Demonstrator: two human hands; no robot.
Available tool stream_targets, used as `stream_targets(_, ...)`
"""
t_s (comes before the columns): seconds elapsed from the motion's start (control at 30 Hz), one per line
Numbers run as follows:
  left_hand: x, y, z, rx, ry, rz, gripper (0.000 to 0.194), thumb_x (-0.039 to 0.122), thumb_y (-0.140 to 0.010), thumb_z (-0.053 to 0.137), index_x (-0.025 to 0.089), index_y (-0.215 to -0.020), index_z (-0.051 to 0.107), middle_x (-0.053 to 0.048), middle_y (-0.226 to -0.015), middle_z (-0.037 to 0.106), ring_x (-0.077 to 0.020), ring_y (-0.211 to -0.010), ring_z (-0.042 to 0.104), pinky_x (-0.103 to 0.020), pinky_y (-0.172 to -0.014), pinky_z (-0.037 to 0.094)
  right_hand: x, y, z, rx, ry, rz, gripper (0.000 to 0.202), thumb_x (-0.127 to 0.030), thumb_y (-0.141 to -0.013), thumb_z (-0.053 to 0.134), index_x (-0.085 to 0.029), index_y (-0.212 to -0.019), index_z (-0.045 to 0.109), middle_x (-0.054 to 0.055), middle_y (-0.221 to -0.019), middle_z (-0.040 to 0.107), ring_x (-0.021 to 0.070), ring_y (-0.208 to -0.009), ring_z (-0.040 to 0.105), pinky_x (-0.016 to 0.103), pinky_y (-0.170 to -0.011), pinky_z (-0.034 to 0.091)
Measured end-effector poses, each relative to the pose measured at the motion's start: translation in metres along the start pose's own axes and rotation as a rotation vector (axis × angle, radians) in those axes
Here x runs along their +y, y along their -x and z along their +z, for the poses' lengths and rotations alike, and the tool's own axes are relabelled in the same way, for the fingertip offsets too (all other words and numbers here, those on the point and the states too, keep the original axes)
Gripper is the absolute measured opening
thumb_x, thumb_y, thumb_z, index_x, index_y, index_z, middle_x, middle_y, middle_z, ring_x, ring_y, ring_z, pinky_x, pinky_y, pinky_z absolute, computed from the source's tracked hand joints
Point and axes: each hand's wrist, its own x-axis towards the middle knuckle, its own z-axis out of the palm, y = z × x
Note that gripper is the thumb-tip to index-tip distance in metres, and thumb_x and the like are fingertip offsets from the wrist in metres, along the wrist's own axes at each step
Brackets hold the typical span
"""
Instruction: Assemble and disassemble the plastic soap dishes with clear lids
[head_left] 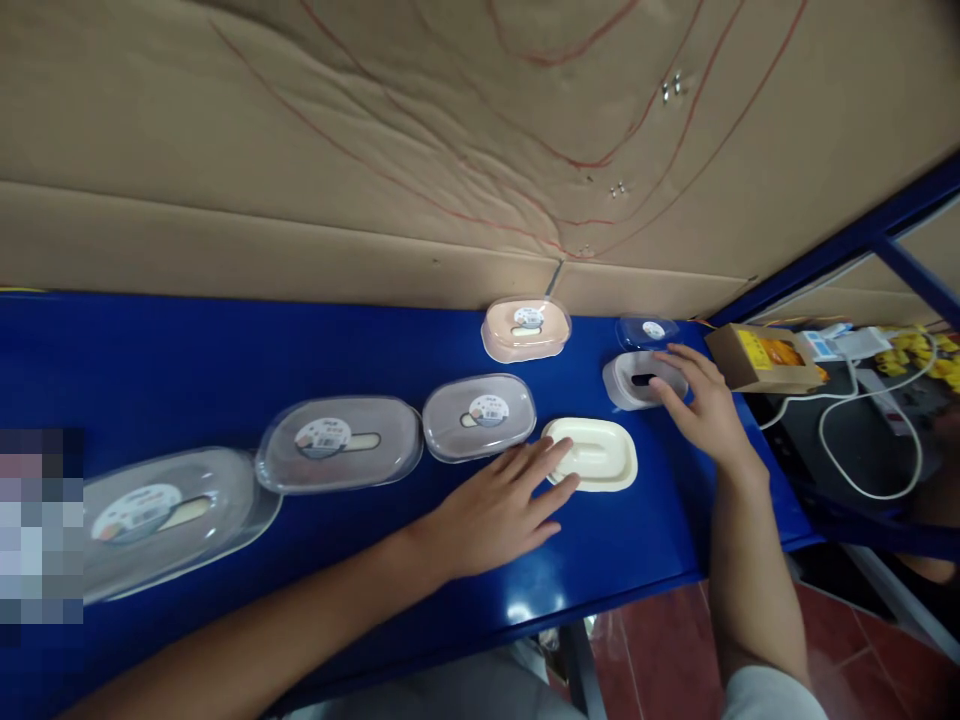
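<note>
Head view: left hand (501, 512) lies flat on the blue table (187, 370), fingers spread and loose, gripping nothing; fingertips (564, 482) rest on the near-left edge of the cream container (595, 453), which sits open side down toward the front of the table, just right of centre

Right hand (696, 400) reaches forward, fingers curved and partly open, tips on the white tub (637, 381) just behind and right of the cream one. Touching its top and near side; can't tell if it's actually gripped, looks more like a light rest

Small clear lid (649, 329) sits just behind the tub, pink-tinted container (526, 328) further left at the back by the cardboard wall (375, 150). Row of three lidded containers (480, 416) (339, 443) (161, 515) runs left, growing in size, each nearly touching the next

Risks as I see them:
- cream container is only fingertip-contacted on a glossy surface, so a push likely skids it instead of lifting it
- tub sits near the right table edge, with a cardboard box (761, 357) and white cable (862, 440) just past it; a nudge right could tip it off or into them
- clear lid is light and close to the fingers, easy to flick away
- left forearm is close to the lidded row, a sweep could knock the nearest one
</note>
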Motion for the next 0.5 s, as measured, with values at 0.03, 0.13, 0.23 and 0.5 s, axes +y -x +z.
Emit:
stream_targets(0.03, 0.001, 0.004, -0.007, 0.006, -0.05, 0.017, 0.047, 0.038, -0.106, 0.067, 0.017, -0.147, 0.061, -0.019, -0.168, 0.049, -0.0342, -0.15, 0.055, -0.05, -0.123, 0.045, -0.003, -0.001, 0.001, 0.035, -0.011, -0.014, 0.039, -0.051, -0.107, 0.059, -0.027, -0.136, 0.071, 0.014, -0.144, 0.07, 0.0352, -0.14, 0.062, 0.06, -0.121, 0.046)
stream_targets(0.13, 0.006, 0.031, -0.032, 0.008, -0.211, -0.053, 0.041, 0.03, -0.109, 0.061, 0.024, -0.149, 0.062, -0.011, -0.167, 0.053, -0.0281, -0.151, 0.054, -0.051, -0.133, 0.033, -0.022, 0.0, 0.007, 0.055, -0.057, -0.083, 0.03, -0.044, -0.108, 0.059, -0.029, -0.13, 0.073, 0.011, -0.136, 0.074, 0.033, -0.133, 0.067, 0.057, -0.116, 0.051)
stream_targets(0.23, 0.008, 0.079, -0.063, 0.121, -0.308, -0.404, 0.067, 0.032, -0.104, 0.066, 0.037, -0.167, 0.044, -0.007, -0.173, 0.046, -0.0322, -0.152, 0.054, -0.059, -0.137, 0.024, -0.052, 0.006, 0.016, 0.013, -0.11, -0.204, 0.034, -0.036, -0.107, 0.063, -0.029, -0.14, 0.067, 0.012, -0.143, 0.069, 0.0332, -0.134, 0.067, 0.057, -0.114, 0.053)
stream_targets(0.5, 0.014, 0.198, -0.11, 0.254, -0.318, -1.08, 0.077, 0.069, -0.096, 0.055, 0.068, -0.164, 0.019, 0.031, -0.177, 0.005, -0.0491, -0.162, 0.029, -0.075, -0.133, 0.015, -0.143, 0.012, 0.053, -0.213, -0.154, -0.604, 0.05, -0.037, -0.106, 0.066, -0.029, -0.154, 0.056, 0.016, -0.161, 0.055, 0.0369, -0.153, 0.05, 0.065, -0.122, 0.043)
